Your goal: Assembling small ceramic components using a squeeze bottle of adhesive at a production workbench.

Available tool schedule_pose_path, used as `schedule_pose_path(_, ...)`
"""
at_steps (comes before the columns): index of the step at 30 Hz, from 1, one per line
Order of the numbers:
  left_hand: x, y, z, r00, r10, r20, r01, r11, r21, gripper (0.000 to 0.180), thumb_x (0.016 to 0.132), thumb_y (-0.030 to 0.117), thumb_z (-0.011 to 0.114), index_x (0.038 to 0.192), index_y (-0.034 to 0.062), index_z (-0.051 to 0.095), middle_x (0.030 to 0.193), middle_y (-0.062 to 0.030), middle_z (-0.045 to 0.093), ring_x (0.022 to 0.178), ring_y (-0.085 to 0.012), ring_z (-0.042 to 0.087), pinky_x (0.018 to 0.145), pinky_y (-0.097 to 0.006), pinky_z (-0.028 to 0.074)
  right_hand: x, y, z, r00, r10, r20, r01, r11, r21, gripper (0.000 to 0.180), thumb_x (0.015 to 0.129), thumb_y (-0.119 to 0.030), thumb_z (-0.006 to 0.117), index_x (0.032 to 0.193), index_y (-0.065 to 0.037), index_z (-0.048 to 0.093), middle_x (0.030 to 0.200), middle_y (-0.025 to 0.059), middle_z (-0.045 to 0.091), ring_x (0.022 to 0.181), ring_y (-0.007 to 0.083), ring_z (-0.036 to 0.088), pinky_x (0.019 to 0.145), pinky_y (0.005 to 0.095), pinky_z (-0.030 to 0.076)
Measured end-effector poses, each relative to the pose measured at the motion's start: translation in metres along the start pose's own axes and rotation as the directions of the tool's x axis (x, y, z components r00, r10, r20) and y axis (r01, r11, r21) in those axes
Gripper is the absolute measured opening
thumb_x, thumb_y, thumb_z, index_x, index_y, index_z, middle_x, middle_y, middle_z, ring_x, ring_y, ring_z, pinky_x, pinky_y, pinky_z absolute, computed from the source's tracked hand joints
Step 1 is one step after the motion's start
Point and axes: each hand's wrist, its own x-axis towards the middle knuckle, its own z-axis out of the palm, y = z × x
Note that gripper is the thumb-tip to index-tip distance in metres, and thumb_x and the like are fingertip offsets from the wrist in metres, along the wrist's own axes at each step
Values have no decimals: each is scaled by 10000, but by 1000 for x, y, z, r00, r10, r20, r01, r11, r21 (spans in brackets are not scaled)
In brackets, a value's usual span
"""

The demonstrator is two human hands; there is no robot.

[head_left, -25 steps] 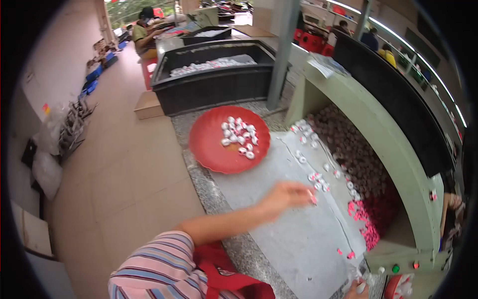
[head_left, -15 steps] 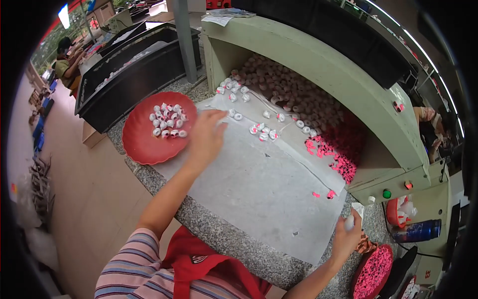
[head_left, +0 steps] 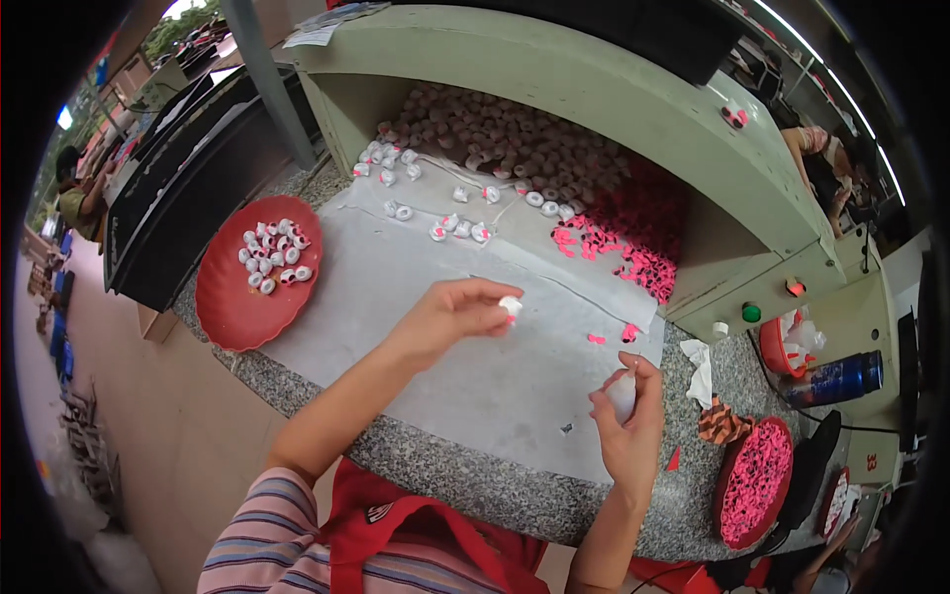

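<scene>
Over the middle of the white sheet, my left hand pinches a small white ball-shaped piece with a pink spot. My right hand is wrapped round a small translucent white bottle near the sheet's right side. Similar white pieces lie scattered along the far part of the sheet. To the left, a red scalloped plate holds several more white pieces with dark and pink marks. Small pink pieces are heaped at the far right, with a few loose ones closer to my right hand.
Behind the sheet stands a pale green arched housing with a big pile of white pieces inside. Black crates stand far left. At right are a bowl of pink pieces, a blue can and a red container.
My left hand has moved from beside the scattered white pieces to the middle, now with one pinched. My right hand has come inward with the bottle. The whole view has shifted.
</scene>
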Motion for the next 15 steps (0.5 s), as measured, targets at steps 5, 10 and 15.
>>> schedule_pose_path(5, -32, 10, 40, 977, -66, 202, 189, 703, -685, 380, 765, 15, 611, 1133, 36, 520, 1025, -106, 586, 911, -220, 590, 807, -301, 477, -3, -21, 5, 988, 144, 64, -157, 884, 441, 317, 738, 22, 542, 1045, -14, 472, 842, 67, 536, 765, 99, 506, 520, 197, 431)
schedule_pose_path(10, -38, 5, 47, 997, -45, 60, 71, 824, -562, 460, 759, -30, 600, 1191, 21, 449, 1019, -116, 580, 923, -236, 591, 858, -356, 462, -18, -32, 14, 977, -32, -211, 95, 950, 296, 212, 725, -72, 567, 913, 26, 562, 847, 83, 566, 717, 127, 528, 625, 214, 425)
schedule_pose_path(15, -42, 10, 50, 987, 112, -115, -148, 912, -383, 352, 770, -73, 571, 1104, -39, 462, 1068, -150, 550, 964, -245, 577, 827, -333, 489, -33, -29, 19, 963, -217, -158, 232, 969, 83, 222, 704, -78, 580, 898, 29, 574, 859, 92, 581, 729, 146, 546, 682, 240, 431)
